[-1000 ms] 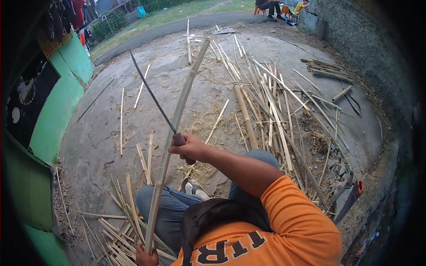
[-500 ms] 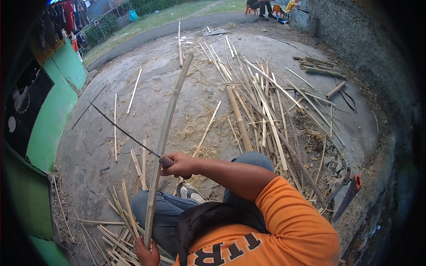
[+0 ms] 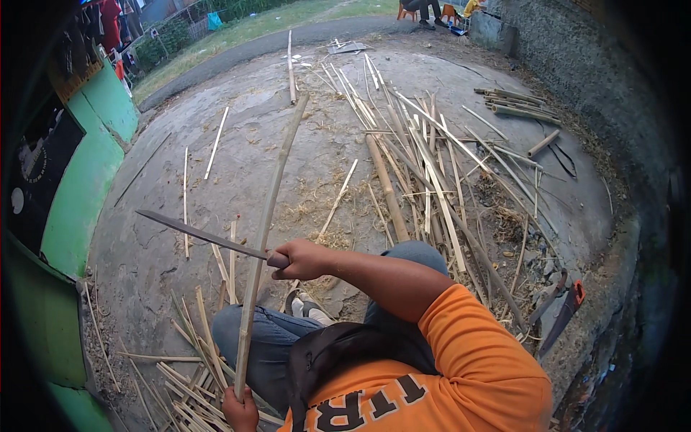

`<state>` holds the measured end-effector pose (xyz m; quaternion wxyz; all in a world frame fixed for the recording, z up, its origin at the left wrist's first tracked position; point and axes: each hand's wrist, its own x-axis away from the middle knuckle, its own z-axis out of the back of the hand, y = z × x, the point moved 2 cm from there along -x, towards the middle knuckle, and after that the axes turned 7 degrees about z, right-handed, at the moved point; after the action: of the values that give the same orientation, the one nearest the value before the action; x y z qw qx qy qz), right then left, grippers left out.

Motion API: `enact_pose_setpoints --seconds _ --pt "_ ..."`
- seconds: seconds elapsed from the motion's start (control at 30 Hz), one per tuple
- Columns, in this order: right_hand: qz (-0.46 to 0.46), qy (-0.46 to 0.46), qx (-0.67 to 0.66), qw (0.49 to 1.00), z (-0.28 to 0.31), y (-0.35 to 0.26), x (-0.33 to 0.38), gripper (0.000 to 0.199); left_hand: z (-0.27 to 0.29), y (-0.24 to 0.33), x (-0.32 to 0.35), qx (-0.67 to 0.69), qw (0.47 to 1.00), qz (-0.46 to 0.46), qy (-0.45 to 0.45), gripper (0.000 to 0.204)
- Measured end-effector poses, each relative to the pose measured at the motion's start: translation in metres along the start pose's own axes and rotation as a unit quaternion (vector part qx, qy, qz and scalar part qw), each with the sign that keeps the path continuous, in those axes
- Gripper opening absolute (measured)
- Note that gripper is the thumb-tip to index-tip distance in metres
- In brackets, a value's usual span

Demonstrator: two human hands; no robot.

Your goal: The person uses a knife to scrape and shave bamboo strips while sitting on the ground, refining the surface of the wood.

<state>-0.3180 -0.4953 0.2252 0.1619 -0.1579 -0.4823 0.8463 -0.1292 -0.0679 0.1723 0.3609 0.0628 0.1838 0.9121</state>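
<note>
My right hand (image 3: 301, 260) is closed around the handle of a long machete (image 3: 194, 232), whose dark blade points left across a bamboo pole (image 3: 271, 198). The blade crosses the pole just left of my fist; whether it touches, I cannot tell. Low in the view, my left hand (image 3: 240, 409) grips the pole's near end beside my left knee. From there the pole slants up and away to the far side. Several split bamboo strips (image 3: 191, 403) lie in a heap next to my left hand.
Many bamboo strips and poles (image 3: 432, 173) are strewn ahead to the right. A handsaw (image 3: 563, 317) with an orange handle lies at the right. Cut bamboo pieces (image 3: 522, 108) are stacked near the grey wall (image 3: 576, 50). A green wall (image 3: 90, 165) borders the left. A seated person (image 3: 425, 11) is far off.
The machete's blade has swung lower and turned its flat side more into view. My right hand has shifted slightly right. The pole's far end sits a little lower.
</note>
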Motion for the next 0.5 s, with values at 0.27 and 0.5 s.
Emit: enact_pose_setpoints --seconds 0.27,0.5 --pt "0.011 -0.012 0.235 0.972 0.021 -0.016 0.014 0.028 0.010 0.013 0.003 0.043 0.999 0.004 -0.014 0.042" --pt "0.035 -0.082 0.328 0.940 0.006 -0.002 0.007 0.021 0.024 0.027 0.002 -0.060 0.997 0.048 0.002 0.049"
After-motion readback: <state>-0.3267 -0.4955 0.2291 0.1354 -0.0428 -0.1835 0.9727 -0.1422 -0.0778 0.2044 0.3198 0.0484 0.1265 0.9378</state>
